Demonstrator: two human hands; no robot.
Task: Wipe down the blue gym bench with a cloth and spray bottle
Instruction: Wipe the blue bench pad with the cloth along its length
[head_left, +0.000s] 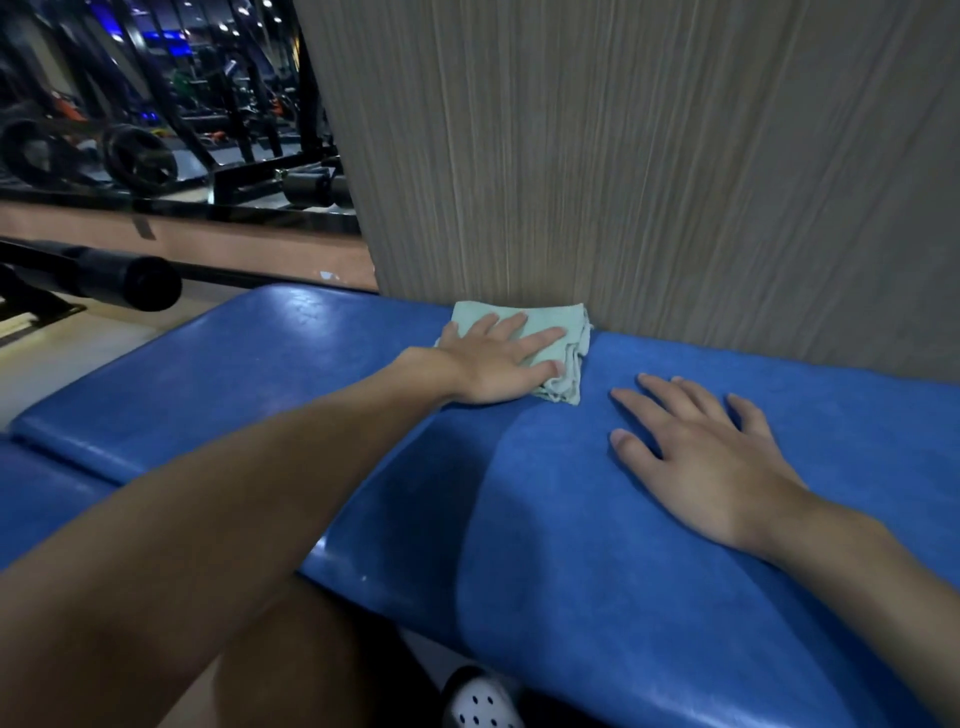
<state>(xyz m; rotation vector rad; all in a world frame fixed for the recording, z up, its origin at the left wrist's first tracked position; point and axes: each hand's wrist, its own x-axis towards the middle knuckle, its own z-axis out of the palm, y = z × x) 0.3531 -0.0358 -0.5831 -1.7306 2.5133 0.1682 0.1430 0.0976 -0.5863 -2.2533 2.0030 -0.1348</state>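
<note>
By the wall (623, 156): cloth (571, 338) on the blue bench (311, 374).
Left hand (493, 364): flat, pressing cloth to rub.
Right hand (711, 467): flat on bench, likely for balance.

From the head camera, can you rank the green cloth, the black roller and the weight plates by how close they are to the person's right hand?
1. Green cloth: just left of the right hand on the blue bench, under the left hand.
2. Black roller: beyond the bench's left end.
3. Weight plates: far back, upper left.
</note>
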